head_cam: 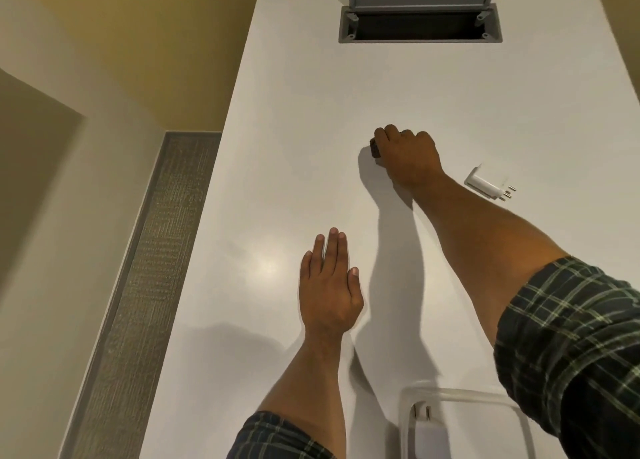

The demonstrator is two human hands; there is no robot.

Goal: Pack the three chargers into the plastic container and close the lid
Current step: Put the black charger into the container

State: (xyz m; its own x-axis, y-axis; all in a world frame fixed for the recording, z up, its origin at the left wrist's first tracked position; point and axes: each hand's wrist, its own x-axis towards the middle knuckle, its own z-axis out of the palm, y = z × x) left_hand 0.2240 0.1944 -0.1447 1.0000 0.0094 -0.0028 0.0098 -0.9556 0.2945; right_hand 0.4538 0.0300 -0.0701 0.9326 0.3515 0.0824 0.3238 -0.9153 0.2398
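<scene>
left hand (327, 285) flat on table (450, 95), fingers together, empty | right hand (407, 154) at 12 o'clock, fingers clamped on black charger (374, 148); mostly hidden, could slip | white charger (485, 182) at 2 o'clock, sleeve may brush it | container (460, 394) at 5 o'clock, one charger (423, 413) inside, under right arm; lid unseen | hatch (419, 26) far, path clear

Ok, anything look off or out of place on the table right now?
Nothing stands out. The white charger lies on its side on the white table, and another sits in the clear plastic container. The right hand covers a dark charger.
</scene>
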